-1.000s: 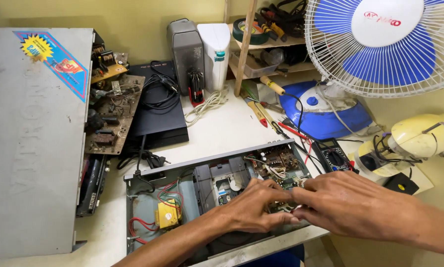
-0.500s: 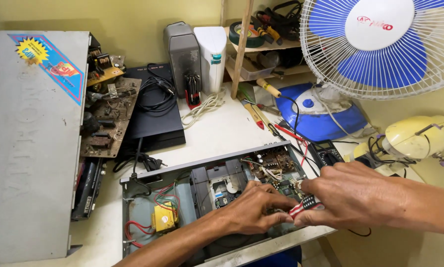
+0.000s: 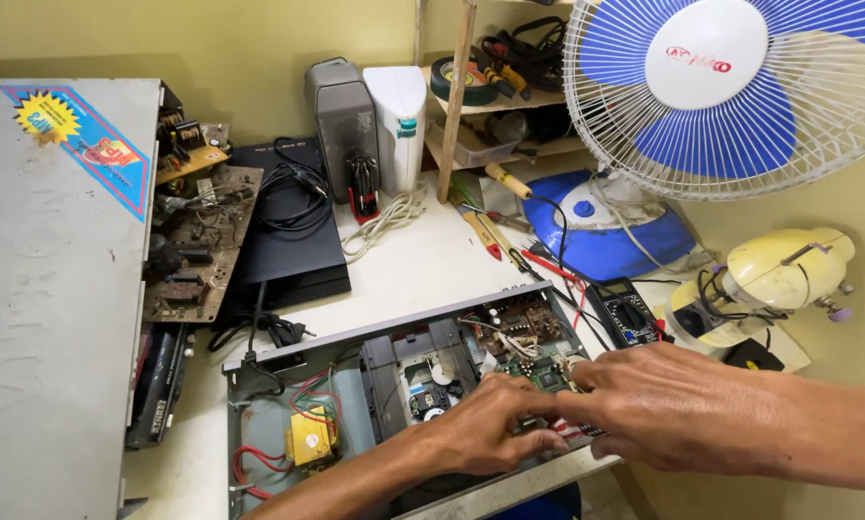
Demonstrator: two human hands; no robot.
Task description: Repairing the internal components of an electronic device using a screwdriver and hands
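White workbench [image 3: 423,270] bears one opened player chassis [image 3: 374,385]; left hand [image 3: 485,438] and right hand [image 3: 673,409] press inside, each grip unclear.

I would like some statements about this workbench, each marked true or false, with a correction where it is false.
1. Both hands work inside the open player. True: the left hand and right hand meet over the circuit board at its right end.
2. The yellow transformer sits at the right end of the player. False: it is at the left end, among red wires.
3. The fan has blue blades. True.
4. The multimeter lies inside the player. False: it lies on the table, right of the player.
5. A roll of tape lies on the shelf. True.
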